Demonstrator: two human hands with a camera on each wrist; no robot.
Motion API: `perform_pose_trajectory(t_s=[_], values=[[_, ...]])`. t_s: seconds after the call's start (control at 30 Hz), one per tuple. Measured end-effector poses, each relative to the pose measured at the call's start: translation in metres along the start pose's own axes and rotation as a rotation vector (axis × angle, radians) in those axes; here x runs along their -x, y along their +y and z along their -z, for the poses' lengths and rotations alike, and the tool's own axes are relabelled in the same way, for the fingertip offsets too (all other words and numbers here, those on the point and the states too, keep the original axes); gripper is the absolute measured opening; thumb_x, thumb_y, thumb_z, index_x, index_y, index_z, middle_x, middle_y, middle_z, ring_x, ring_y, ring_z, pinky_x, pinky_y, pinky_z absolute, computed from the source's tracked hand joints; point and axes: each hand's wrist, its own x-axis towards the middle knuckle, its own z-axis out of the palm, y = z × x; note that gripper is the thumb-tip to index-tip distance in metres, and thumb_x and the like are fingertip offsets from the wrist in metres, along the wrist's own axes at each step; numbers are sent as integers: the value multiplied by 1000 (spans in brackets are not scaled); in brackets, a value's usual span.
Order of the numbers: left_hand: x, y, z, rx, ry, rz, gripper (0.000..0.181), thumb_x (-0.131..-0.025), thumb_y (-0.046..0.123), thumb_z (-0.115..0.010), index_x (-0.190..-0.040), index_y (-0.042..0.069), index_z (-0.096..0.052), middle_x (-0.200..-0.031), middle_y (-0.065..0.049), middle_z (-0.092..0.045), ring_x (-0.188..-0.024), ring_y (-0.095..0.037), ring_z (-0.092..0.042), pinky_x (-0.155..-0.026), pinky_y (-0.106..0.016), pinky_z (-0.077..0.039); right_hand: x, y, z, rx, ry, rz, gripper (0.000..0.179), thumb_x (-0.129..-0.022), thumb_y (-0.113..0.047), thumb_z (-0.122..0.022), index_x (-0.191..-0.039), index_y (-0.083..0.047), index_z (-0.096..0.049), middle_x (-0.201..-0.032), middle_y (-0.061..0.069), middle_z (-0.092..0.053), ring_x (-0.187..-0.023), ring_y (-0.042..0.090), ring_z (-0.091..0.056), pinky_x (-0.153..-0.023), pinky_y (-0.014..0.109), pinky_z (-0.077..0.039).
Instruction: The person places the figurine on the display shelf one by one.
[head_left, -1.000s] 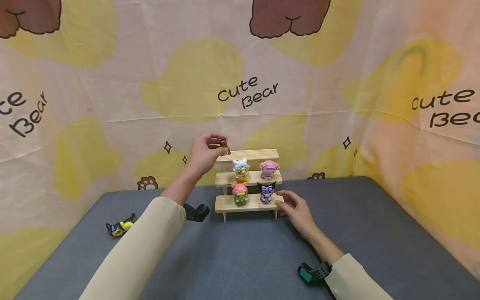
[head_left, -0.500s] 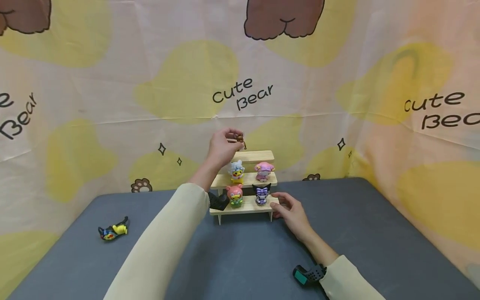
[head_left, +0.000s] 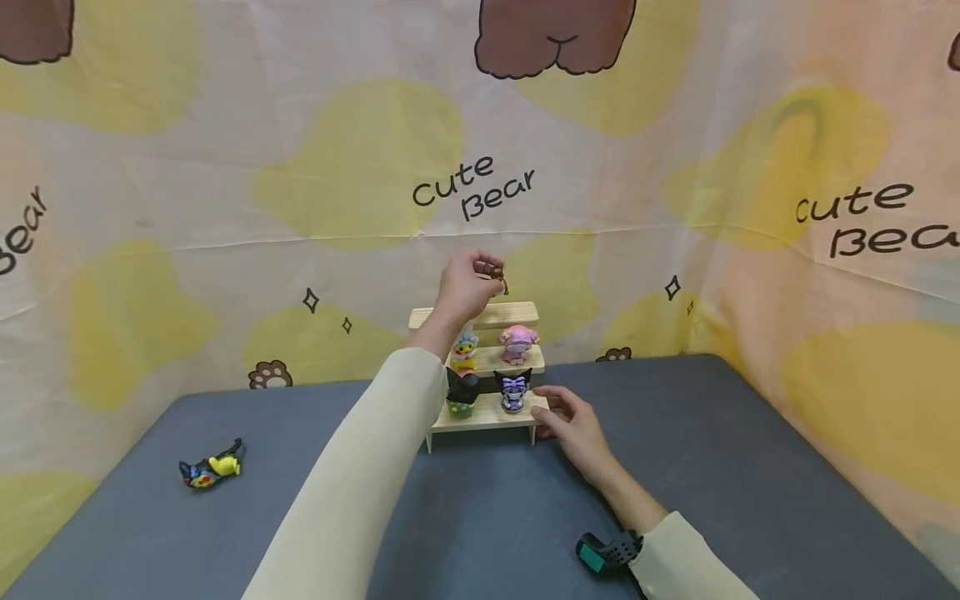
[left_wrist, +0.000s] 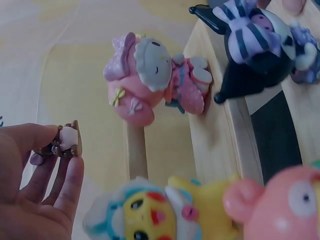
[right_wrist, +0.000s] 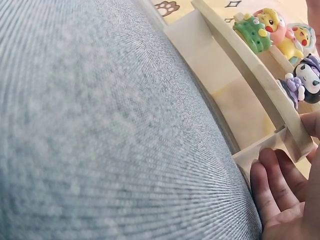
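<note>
My left hand pinches a small brown figurine between thumb and fingers, just above the top tier of a wooden three-tier display stand. In the left wrist view the figurine shows a pale patch. My right hand grips the right end of the bottom tier, thumb on the board and fingers below it. On the middle tier stand a yellow figurine in a white hood and a pink-hooded one. The bottom tier bears a black-and-purple figurine and a pink-and-green one, partly hidden behind the left wrist's camera.
A black-and-yellow figurine lies on its side at the left of the grey tabletop. Behind the stand hangs a printed cloth backdrop, with another cloth side at the right.
My left hand has carried the brown figurine rightward and slightly up, from the top tier's left end to above its middle. My right hand keeps its hold on the stand; the view has shifted slightly.
</note>
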Motion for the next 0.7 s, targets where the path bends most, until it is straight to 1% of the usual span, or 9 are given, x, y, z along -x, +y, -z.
perform_pose_trajectory(t_s=[0.17, 0.33, 0.43, 0.57, 0.63, 0.7], values=[[-3, -2, -9, -40, -12, -11, 26, -87, -4, -70, -112, 1, -67, -110, -17, -70, -96, -27, -70, -75, -27, -55, 3, -2, 0, -8, -5, -4, 34, -96, -15, -69, -129, -6, -64, -103, 17, -64, -79, 18, -69, -70, 26, -59], [-2, -5, -15, -72, -35, -23, 27, -85, -6, -68, -111, 0, -68, -110, -18, -72, -95, -27, -70, -72, -25, -51, 3, -2, -1, -7, -1, 5, 35, -96, -16, -69, -129, -7, -64, -107, 18, -63, -79, 15, -68, -71, 26, -59], [-1, -5, -17, -87, -49, -11, 28, -84, -8, -67, -111, -1, -67, -109, -18, -72, -95, -25, -67, -71, -24, -49, 3, -2, 0, -5, 2, 16, 34, -96, -17, -69, -129, -7, -64, -107, 18, -64, -78, 14, -68, -71, 26, -58], [-1, -7, -18, -154, -93, 0, 29, -82, -9, -65, -110, -2, -67, -105, -18, -71, -89, -21, -62, -67, -22, -45, 3, -2, 1, -6, 0, 18, 34, -96, -15, -69, -128, -8, -65, -105, 18, -65, -77, 14, -68, -71, 26, -59], [0, -6, -18, -176, -118, 0, 29, -82, -10, -65, -110, -3, -67, -103, -18, -71, -84, -19, -60, -64, -21, -45, 3, -2, 1, -9, -4, 13, 33, -96, -14, -69, -128, -8, -65, -104, 18, -65, -78, 15, -68, -71, 26, -59], [0, -5, -19, -176, -137, 3, 29, -83, -10, -64, -112, -4, -66, -101, -18, -70, -80, -18, -59, -61, -20, -44, 3, -2, 2, -12, -6, 11, 34, -96, -14, -69, -128, -8, -65, -104, 17, -65, -78, 15, -68, -71, 26, -59]])
